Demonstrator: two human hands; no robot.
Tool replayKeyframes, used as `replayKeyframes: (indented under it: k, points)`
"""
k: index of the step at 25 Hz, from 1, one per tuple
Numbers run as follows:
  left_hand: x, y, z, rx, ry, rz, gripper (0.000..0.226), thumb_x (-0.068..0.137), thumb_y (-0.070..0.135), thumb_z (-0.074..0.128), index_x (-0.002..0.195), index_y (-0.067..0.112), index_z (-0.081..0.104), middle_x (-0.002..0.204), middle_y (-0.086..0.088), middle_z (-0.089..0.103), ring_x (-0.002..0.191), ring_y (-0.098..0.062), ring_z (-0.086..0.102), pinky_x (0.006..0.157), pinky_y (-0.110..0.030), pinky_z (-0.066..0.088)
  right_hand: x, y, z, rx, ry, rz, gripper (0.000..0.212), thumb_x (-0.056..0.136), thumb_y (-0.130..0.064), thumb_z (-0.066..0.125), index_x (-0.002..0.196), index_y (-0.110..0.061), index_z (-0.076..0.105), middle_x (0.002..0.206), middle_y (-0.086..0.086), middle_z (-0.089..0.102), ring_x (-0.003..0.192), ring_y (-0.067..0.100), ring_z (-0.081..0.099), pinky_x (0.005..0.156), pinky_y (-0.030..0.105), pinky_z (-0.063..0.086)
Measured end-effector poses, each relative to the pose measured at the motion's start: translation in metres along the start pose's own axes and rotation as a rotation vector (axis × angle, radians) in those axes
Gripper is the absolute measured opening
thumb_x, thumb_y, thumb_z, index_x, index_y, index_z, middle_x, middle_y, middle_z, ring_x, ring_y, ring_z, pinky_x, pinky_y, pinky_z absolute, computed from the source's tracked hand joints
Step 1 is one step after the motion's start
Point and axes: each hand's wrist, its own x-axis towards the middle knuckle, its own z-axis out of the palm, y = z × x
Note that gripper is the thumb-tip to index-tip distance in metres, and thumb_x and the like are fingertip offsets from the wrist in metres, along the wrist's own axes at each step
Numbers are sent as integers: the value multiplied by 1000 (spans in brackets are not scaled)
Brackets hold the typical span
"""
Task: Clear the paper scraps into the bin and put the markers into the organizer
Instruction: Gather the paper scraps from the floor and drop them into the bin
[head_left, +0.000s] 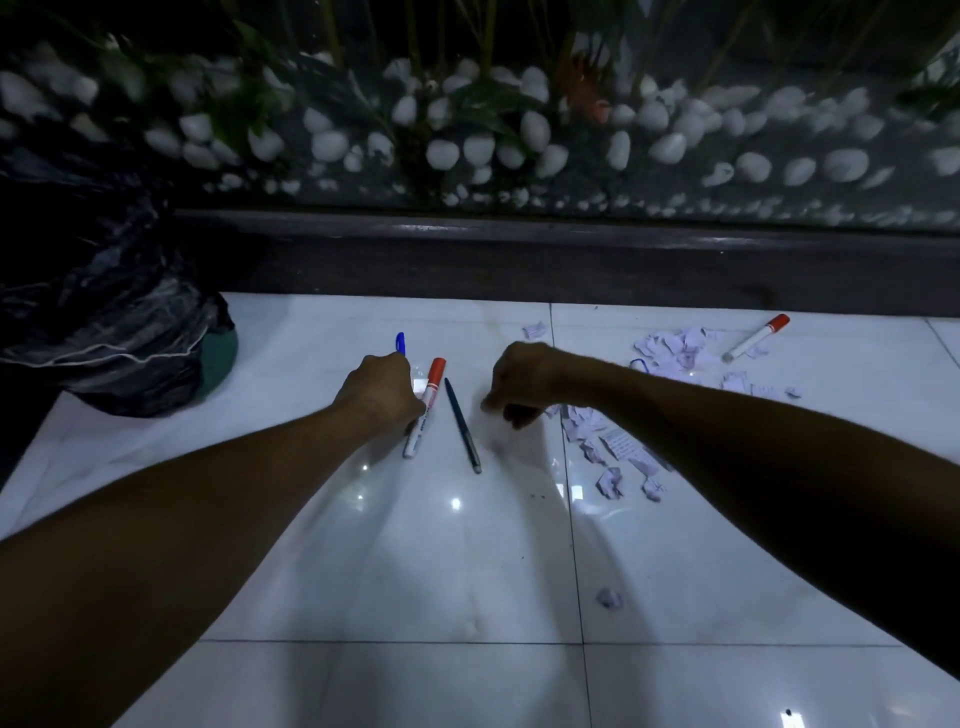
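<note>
Your left hand (378, 391) grips a blue pen (400, 343); the red marker (425, 407) lies lengthwise just right of those fingers. Right hand (522, 383) curls empty.

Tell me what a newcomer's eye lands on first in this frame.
Two bare forearms reach across glossy white floor tiles: the left hand on a red-capped marker beside a dark pen, the right hand curled near torn paper scraps. A black bin bag sits far left.

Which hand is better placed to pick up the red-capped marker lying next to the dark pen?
Left. The left hand already touches the red-capped marker; the right hand hovers beyond the dark pen, nearer the paper scraps.
</note>
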Motion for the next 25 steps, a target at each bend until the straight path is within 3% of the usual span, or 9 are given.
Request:
replayKeyframes:
  k: [4, 6, 8, 13, 17, 20, 25]
  points:
    - [-2, 7, -1, 6, 27, 48, 24, 81, 32, 74, 85, 14, 57, 88, -8, 63, 75, -23, 63, 65, -28, 49, -3, 32, -41, -361, 248, -6, 26, 90, -31, 71, 91, -5, 66, 71, 5, 71, 60, 15, 71, 63, 27, 59]
    - [-4, 20, 0, -14, 35, 89, 20, 82, 29, 70, 85, 14, 58, 88, -9, 64, 77, -25, 63, 66, -30, 51, -14, 65, -62, -528, 326, 83, 27, 89, -32, 71, 88, -6, 64, 67, 3, 64, 56, 11, 65, 50, 25, 50]
    - [-9, 38, 4, -28, 10, 145, 17, 82, 24, 68, 86, 10, 61, 84, -9, 64, 77, -27, 64, 66, -33, 52, -26, 101, -79, -584, 343, 211, 30, 86, -35, 71, 84, -6, 63, 64, 2, 61, 53, 11, 61, 47, 23, 42]
    - [-17, 88, 18, 3, -54, 292, 22, 80, 29, 69, 89, 9, 62, 88, -8, 65, 87, -28, 63, 75, -36, 52, -48, 158, -85, -261, 318, 359, 32, 84, -32, 78, 83, -4, 62, 74, 11, 71, 55, 17, 69, 46, 25, 55]
    - [-23, 108, 28, 142, -200, 381, 38, 84, 35, 69, 109, 10, 56, 106, -9, 60, 89, -24, 57, 71, -30, 46, -43, 161, -63, -282, 268, 301, 38, 82, -42, 77, 89, -9, 62, 79, 8, 71, 59, 15, 69, 52, 23, 55]
    - [-27, 109, 32, 137, -240, 435, 46, 86, 35, 70, 118, 8, 51, 111, -11, 56, 90, -22, 50, 69, -29, 40, -37, 153, -57, -341, 280, 256, 33, 83, -35, 75, 92, -4, 67, 70, 4, 66, 54, 12, 65, 47, 21, 50]
    - [-26, 93, 20, 16, -166, 369, 36, 86, 32, 69, 111, 10, 56, 106, -7, 60, 98, -23, 56, 86, -34, 45, -32, 105, -57, -14, 379, 142, 28, 88, -30, 73, 91, -2, 70, 82, 11, 75, 60, 16, 68, 55, 25, 57]
